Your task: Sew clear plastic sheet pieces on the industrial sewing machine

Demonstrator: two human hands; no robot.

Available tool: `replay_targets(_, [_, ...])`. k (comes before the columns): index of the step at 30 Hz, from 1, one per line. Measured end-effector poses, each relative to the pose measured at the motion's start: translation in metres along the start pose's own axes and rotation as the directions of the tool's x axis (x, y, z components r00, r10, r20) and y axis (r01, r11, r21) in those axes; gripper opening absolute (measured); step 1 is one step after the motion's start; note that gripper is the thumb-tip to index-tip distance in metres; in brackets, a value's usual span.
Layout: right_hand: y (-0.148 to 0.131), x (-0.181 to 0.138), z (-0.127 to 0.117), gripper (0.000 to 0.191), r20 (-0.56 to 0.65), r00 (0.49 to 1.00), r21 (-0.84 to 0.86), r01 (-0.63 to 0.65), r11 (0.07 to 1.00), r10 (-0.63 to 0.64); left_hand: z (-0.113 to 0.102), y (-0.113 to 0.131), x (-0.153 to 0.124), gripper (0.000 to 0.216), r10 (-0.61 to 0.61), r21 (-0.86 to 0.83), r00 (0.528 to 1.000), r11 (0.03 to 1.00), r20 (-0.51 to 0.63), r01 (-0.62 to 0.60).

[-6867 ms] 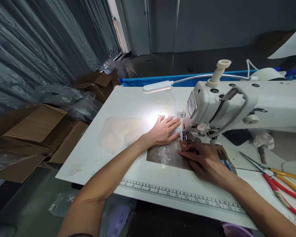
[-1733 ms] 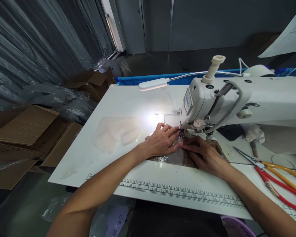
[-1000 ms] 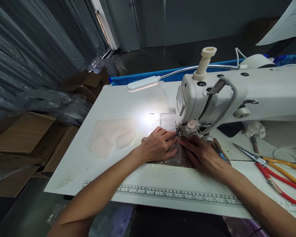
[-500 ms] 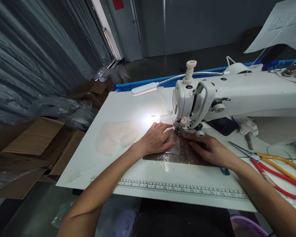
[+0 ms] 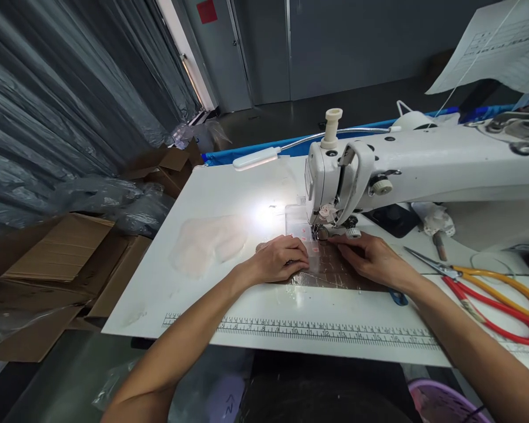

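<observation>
A brown, glossy sheet [image 5: 335, 272] lies flat on the sewing table under the needle area of a white sewing machine [image 5: 321, 176]. On the sheet is a clear plastic piece with small pink marks [image 5: 303, 232], close to the presser foot [image 5: 317, 234]. My left hand [image 5: 282, 258] is closed, its curled fingers gripping the sheet left of the foot; the thumb is mostly hidden. To the right of the foot, my right hand [image 5: 374, 261] pinches the sheet, thumb and forefinger near the needle. The fingertips there are partly hidden by the machine head.
Red-and-yellow-handled scissors [image 5: 480, 288] lie right of my right hand. A printed ruler [image 5: 312, 330] runs along the front edge of the table. A lit lamp [image 5: 256, 158] reaches over from behind. Open cardboard boxes [image 5: 62, 247] stand at left.
My left hand's spread fingers have curled in and drawn back slightly from the foot, uncovering the pink-marked clear plastic. My right hand stays about where it was.
</observation>
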State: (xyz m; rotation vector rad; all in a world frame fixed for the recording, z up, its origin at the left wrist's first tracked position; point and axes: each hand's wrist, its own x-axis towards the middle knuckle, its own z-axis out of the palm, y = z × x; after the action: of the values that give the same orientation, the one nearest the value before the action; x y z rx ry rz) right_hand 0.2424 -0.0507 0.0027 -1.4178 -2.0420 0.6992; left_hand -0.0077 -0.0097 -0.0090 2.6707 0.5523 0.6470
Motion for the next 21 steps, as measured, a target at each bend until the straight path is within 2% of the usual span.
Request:
replay_targets(5, [0.001, -0.001, 0.004, 0.034, -0.028, 0.999, -0.055, 0.030, 0.998, -0.032, -0.002, 0.002, 0.001, 0.018, 0.029, 0.086, 0.996, 0.996, -0.081, -0.022])
replay_targets(9, [0.000, -0.002, 0.009, 0.034, -0.013, 0.995, -0.128, 0.095, 0.987, -0.098, -0.005, -0.001, 0.000, 0.015, 0.093, -0.002, 0.995, 0.996, -0.026, -0.094])
replay_targets(15, [-0.010, -0.004, 0.012, 0.032, 0.051, 0.975, -0.013, 0.216, 0.976, -0.215, -0.001, -0.005, 0.000, 0.020, 0.014, -0.044, 1.000, 0.999, -0.025, -0.015])
replay_targets(19, [-0.013, -0.005, 0.021, 0.035, 0.138, 0.965, -0.060, 0.232, 0.971, -0.222, -0.001, -0.001, 0.002, 0.024, -0.016, -0.039, 1.000, 0.999, -0.020, 0.016])
replay_targets(21, [-0.012, -0.004, 0.027, 0.027, 0.139, 0.964, -0.116, 0.243, 0.963, -0.227, -0.001, 0.001, 0.002, 0.025, -0.040, -0.026, 0.999, 0.999, -0.026, 0.039])
